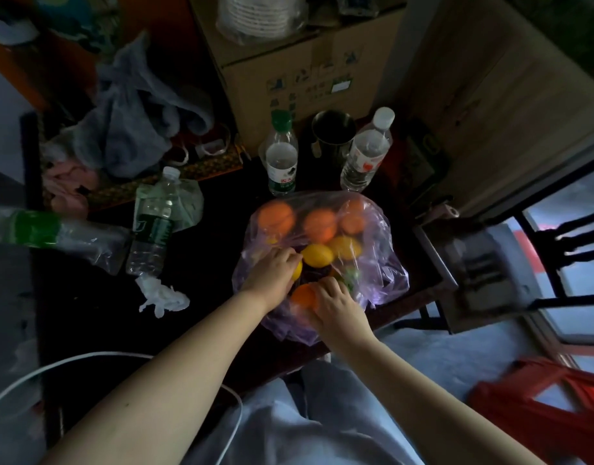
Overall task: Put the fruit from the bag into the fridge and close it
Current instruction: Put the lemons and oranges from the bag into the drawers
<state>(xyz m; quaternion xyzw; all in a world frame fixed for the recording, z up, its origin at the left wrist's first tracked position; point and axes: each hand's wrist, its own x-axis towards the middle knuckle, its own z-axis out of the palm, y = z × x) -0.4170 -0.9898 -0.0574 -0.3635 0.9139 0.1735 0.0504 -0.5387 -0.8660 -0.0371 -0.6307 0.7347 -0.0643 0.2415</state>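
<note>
A clear purple plastic bag (pixel 379 283) lies on the dark table (pixel 87 313) in front of me. Inside it are several oranges (pixel 277 218) at the far side and yellow lemons (pixel 317 255) in the middle. My left hand (pixel 272 275) reaches into the bag's mouth, its fingers closed around a yellow lemon (pixel 297 270). My right hand (pixel 335 305) is cupped over an orange (pixel 302 296) at the near side of the bag. No fridge is in view.
Plastic water bottles (pixel 282 156) stand and lie around the bag, with a dark metal cup (pixel 332 129) and a cardboard box (pixel 299 72) behind. A crumpled tissue (pixel 161 297) lies left. A white cable (pixel 70 364) crosses the near edge. A red stool (pixel 543 407) stands right.
</note>
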